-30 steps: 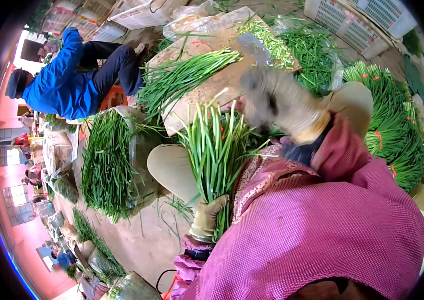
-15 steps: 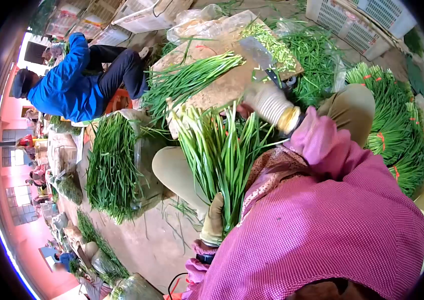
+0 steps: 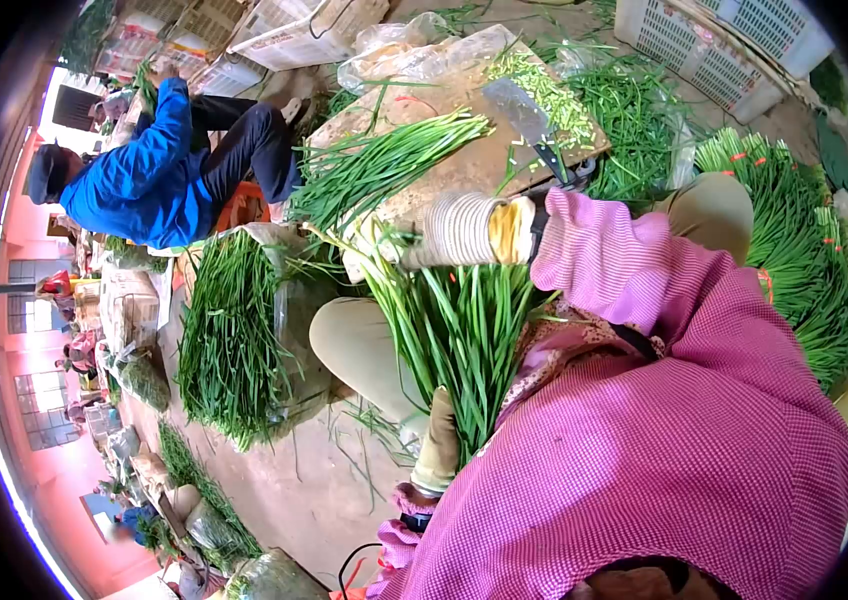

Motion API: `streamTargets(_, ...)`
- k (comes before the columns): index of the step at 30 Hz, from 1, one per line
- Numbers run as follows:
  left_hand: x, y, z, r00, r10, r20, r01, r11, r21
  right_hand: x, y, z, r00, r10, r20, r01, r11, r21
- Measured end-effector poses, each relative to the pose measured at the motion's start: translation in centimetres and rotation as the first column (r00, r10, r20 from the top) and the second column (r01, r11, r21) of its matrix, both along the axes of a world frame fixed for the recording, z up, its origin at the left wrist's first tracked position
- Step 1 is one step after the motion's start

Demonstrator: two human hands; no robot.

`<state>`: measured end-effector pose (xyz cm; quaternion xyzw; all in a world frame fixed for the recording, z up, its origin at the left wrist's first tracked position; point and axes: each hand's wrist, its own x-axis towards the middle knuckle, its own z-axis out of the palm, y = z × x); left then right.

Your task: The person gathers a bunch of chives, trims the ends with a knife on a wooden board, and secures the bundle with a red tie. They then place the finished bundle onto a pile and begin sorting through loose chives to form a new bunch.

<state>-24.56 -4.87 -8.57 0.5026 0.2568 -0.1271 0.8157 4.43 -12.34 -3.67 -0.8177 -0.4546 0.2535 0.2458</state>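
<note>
A loose bunch of garlic chives (image 3: 464, 345) lies across my lap, pale stem ends toward the board. My left hand (image 3: 436, 440), in a pale work glove, is wrapped round the leafy lower part. My right hand (image 3: 434, 235), in a ribbed whitish glove with a yellow cuff, is over the pale ends; its fingers are blurred and partly hidden. Just beyond, a wooden board (image 3: 424, 200) bears another pile of chives (image 3: 394, 155), a cleaver (image 3: 518, 110) with a dark handle, and chopped pale stem ends (image 3: 554, 100).
A large stack of chives (image 3: 234, 335) stands to the left. Banded bundles (image 3: 794, 260) are heaped at the right. Loose green trimmings (image 3: 634, 120) lie beside the board. White plastic crates (image 3: 704, 60) stand behind. A person in a blue jacket (image 3: 134, 185) sits at the left.
My right hand has swung left from beside the cleaver handle to the bunch's pale ends. My left hand keeps its hold. The person in blue has raised a hand with greens.
</note>
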Motion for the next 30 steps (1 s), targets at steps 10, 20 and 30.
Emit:
streamTargets(10,-0.2,-0.6,0.0,0.991,0.099,-0.086,-0.103,0.994,-0.045,5.0,-1.9,-0.2,0.979,0.024,0.201,-0.031,0.999,0.033)
streamTargets(20,0.4,-1.0,0.2,0.989,0.11,-0.096,-0.116,0.991,-0.061,8.9,-2.8,-0.6,0.827,-0.534,0.173,0.444,0.811,0.382)
streamTargets(30,-0.2,-1.2,-0.6,0.996,0.039,-0.085,-0.039,0.999,0.0,-1.3,0.9,-1.4,0.915,0.339,0.219,-0.272,0.919,-0.287)
